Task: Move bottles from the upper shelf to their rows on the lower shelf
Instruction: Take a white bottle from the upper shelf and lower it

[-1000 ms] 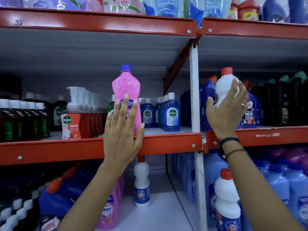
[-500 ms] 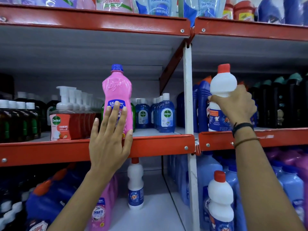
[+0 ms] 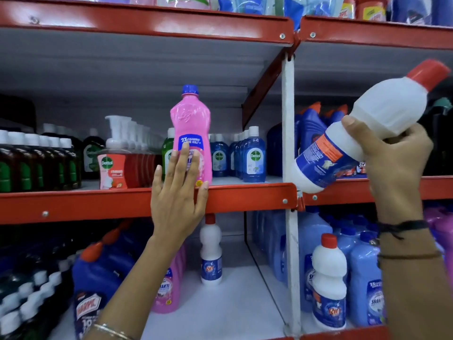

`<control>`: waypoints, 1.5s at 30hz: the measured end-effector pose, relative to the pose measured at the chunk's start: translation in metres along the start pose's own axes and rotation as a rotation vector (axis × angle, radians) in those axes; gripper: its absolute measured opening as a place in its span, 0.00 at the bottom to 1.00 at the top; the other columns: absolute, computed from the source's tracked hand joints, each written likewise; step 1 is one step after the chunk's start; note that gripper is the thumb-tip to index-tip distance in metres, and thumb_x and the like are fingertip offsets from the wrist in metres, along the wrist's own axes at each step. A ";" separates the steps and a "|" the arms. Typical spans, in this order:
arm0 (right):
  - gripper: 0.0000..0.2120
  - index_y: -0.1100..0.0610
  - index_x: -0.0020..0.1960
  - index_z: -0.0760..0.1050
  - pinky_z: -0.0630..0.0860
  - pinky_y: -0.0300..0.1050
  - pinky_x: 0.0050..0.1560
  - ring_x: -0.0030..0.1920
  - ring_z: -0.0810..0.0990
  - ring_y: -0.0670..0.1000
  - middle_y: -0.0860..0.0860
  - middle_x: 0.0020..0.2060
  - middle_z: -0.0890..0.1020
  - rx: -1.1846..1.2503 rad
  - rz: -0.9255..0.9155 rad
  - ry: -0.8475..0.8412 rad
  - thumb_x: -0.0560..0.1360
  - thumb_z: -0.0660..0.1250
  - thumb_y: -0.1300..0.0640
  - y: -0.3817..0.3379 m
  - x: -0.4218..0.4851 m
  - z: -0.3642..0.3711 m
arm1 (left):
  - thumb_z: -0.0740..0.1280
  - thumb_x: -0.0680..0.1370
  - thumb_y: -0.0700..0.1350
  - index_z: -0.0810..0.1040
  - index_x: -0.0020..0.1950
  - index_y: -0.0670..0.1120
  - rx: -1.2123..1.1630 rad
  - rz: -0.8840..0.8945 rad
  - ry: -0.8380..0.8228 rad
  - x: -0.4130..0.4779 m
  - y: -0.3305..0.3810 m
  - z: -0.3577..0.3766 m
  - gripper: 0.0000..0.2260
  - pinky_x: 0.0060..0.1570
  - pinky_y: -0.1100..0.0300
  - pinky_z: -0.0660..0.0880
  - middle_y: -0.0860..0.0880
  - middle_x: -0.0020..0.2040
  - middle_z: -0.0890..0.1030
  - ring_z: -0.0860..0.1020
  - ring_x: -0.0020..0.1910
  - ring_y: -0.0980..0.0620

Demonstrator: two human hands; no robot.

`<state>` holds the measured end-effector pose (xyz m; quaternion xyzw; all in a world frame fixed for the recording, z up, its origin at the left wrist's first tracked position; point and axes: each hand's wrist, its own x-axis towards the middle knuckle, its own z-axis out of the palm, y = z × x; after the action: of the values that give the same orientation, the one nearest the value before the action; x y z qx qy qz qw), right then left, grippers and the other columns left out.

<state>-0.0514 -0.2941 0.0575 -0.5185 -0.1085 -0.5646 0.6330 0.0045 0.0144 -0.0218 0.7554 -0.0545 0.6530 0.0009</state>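
Observation:
A tall pink bottle (image 3: 191,133) with a blue cap stands upright at the front edge of the upper shelf (image 3: 245,196). My left hand (image 3: 177,200) lies flat against its lower front, fingers spread, not wrapped around it. My right hand (image 3: 394,163) grips a white bottle (image 3: 362,133) with a red cap and blue label, lifted off the shelf and tilted with the cap up to the right. On the lower shelf (image 3: 220,310) stand a matching white bottle (image 3: 211,251), another white bottle (image 3: 328,280) in the right bay, and a pink bottle (image 3: 168,290).
A white upright post (image 3: 289,143) splits the two bays. The upper shelf holds brown bottles (image 3: 36,163), pump dispensers (image 3: 114,163) and small blue bottles (image 3: 252,158). Below are large blue jugs (image 3: 98,278) on the left and pale blue bottles (image 3: 362,278) on the right.
My right hand has lifted the white bottle off the upper shelf and tilted it to the right. My left hand has stayed flat against the pink bottle.

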 end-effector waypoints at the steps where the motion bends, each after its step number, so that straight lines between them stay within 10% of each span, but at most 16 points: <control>1: 0.37 0.59 0.55 0.78 0.81 0.49 0.50 0.48 0.84 0.49 0.52 0.49 0.84 0.006 0.000 -0.038 0.54 0.78 0.37 -0.001 -0.010 -0.002 | 0.53 0.80 0.54 0.58 0.77 0.48 -0.001 -0.011 0.000 -0.003 -0.001 0.000 0.26 0.73 0.45 0.55 0.47 0.78 0.57 0.56 0.77 0.48; 6: 0.33 0.60 0.56 0.77 0.79 0.37 0.44 0.45 0.83 0.43 0.50 0.49 0.84 0.033 0.053 -0.203 0.57 0.79 0.45 0.003 -0.077 0.000 | 0.52 0.81 0.55 0.57 0.78 0.48 0.010 0.014 -0.013 -0.013 -0.009 -0.001 0.26 0.74 0.47 0.52 0.47 0.78 0.58 0.55 0.77 0.49; 13: 0.36 0.50 0.56 0.73 0.78 0.46 0.46 0.48 0.82 0.45 0.42 0.49 0.82 -0.126 0.217 -0.349 0.52 0.78 0.40 0.060 -0.169 0.029 | 0.50 0.82 0.55 0.56 0.78 0.48 0.067 0.105 -0.013 -0.019 -0.033 -0.003 0.26 0.75 0.46 0.51 0.47 0.78 0.58 0.55 0.77 0.49; 24: 0.33 0.58 0.57 0.69 0.74 0.46 0.37 0.48 0.81 0.58 0.55 0.51 0.83 -0.497 0.281 -0.582 0.60 0.77 0.43 0.157 -0.255 0.088 | 0.51 0.82 0.54 0.61 0.76 0.46 0.086 0.158 0.104 -0.019 -0.037 0.004 0.24 0.73 0.45 0.57 0.47 0.76 0.64 0.61 0.75 0.47; 45: 0.34 0.62 0.51 0.66 0.67 0.44 0.37 0.47 0.81 0.61 0.60 0.46 0.82 -0.745 0.329 -0.577 0.61 0.76 0.39 0.201 -0.265 0.146 | 0.53 0.81 0.54 0.63 0.76 0.47 0.089 0.156 0.163 -0.020 -0.036 0.009 0.24 0.72 0.44 0.61 0.47 0.75 0.66 0.63 0.75 0.48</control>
<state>0.0901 -0.0555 -0.1772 -0.8546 0.0129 -0.2911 0.4297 0.0134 0.0513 -0.0403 0.6924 -0.0839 0.7123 -0.0789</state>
